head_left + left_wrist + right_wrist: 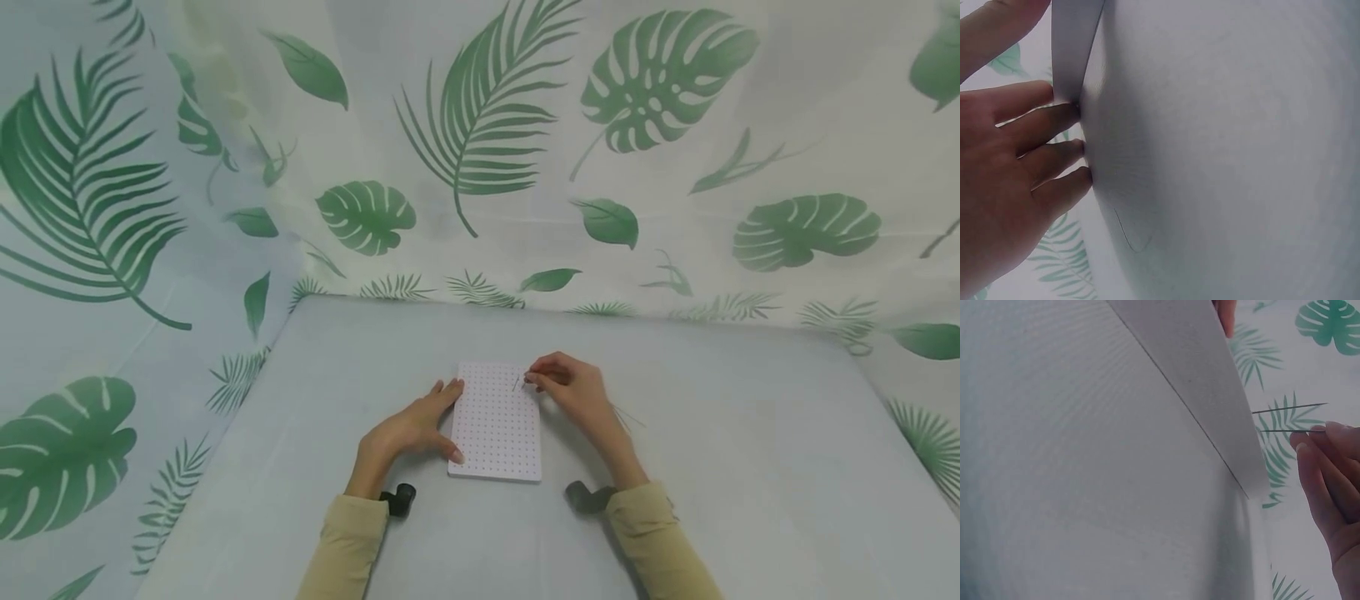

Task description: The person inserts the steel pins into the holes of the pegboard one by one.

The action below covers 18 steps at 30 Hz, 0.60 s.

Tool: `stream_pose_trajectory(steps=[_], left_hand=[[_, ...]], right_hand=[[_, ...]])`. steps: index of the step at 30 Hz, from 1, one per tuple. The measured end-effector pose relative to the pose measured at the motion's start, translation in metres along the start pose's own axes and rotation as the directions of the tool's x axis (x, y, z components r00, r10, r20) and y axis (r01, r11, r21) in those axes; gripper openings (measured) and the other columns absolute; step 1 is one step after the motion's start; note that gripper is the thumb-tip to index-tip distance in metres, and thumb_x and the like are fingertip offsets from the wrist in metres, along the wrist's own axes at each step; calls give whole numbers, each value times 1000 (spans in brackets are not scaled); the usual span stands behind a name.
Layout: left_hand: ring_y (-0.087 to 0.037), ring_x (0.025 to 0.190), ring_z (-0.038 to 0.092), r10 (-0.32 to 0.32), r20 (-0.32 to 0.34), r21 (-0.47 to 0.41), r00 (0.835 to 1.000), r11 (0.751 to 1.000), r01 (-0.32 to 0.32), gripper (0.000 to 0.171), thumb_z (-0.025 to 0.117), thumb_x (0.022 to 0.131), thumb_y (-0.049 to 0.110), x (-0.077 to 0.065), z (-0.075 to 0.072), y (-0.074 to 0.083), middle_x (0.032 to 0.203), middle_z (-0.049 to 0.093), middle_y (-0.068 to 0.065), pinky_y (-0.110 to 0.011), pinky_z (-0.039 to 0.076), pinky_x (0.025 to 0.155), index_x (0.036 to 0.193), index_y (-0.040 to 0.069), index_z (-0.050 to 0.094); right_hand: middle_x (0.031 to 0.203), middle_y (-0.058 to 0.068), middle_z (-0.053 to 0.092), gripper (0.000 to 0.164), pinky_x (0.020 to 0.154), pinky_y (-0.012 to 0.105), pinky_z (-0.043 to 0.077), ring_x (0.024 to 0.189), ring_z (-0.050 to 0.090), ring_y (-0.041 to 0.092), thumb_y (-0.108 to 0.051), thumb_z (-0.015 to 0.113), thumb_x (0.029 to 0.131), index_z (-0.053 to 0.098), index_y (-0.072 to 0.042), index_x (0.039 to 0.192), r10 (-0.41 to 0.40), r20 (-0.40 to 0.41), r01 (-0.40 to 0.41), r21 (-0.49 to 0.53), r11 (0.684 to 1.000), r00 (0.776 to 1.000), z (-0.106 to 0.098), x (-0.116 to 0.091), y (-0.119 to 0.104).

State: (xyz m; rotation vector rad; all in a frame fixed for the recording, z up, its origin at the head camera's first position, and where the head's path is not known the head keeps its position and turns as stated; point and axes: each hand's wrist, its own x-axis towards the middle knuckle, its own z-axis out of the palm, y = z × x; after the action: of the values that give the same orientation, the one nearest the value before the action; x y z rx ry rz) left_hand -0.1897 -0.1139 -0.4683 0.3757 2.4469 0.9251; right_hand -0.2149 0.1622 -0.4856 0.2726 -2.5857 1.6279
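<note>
Two hands are seen at a dotted white board point(497, 421) lying flat on the table point(750, 467). The board's left edge is steadied by the left hand point(411, 432) with straight fingers, while a thin pin point(517, 382) is pinched by the right hand point(576, 392) over the far right corner.

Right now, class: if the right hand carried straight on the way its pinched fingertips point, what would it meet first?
Probably the white dotted board. The right hand pinches a thin metal needle aimed at the board's top right edge, just short of it; depth is uncertain.
</note>
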Motion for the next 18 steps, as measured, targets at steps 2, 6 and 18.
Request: stream_pose_trajectory(steps=[2, 6, 18], left_hand=[[-38, 159, 14, -2, 2, -8, 1000, 1000, 2, 113, 93, 73, 19, 0, 0, 1, 171, 16, -20, -58, 21, 125, 164, 9, 27], [-39, 159, 15, -3, 3, -7, 1000, 1000, 3, 113, 93, 73, 20, -1, 0, 1, 171, 16, -21, -59, 22, 125, 164, 9, 27], [-40, 158, 17, -18, 3, 11, 1000, 1000, 18, 114, 93, 73, 21, 1, 0, 1, 171, 16, -20, -59, 23, 125, 164, 10, 26]], right_hand=[[98, 15, 79, 11, 71, 19, 59, 84, 77, 23, -3, 76, 91, 74, -3, 101, 12, 6, -12, -5, 1000, 1000, 1, 0, 0], [96, 14, 79, 10, 70, 18, 58, 82, 77, 23, -2, 77, 90, 75, -3, 99, -13, 5, 13, -23, 1000, 1000, 4, -1, 2], [94, 11, 79, 10, 76, 26, 62, 86, 77, 24, -2, 79, 88, 74, -5, 96, -72, -34, 69, -92, 993, 997, 14, -2, 5]])
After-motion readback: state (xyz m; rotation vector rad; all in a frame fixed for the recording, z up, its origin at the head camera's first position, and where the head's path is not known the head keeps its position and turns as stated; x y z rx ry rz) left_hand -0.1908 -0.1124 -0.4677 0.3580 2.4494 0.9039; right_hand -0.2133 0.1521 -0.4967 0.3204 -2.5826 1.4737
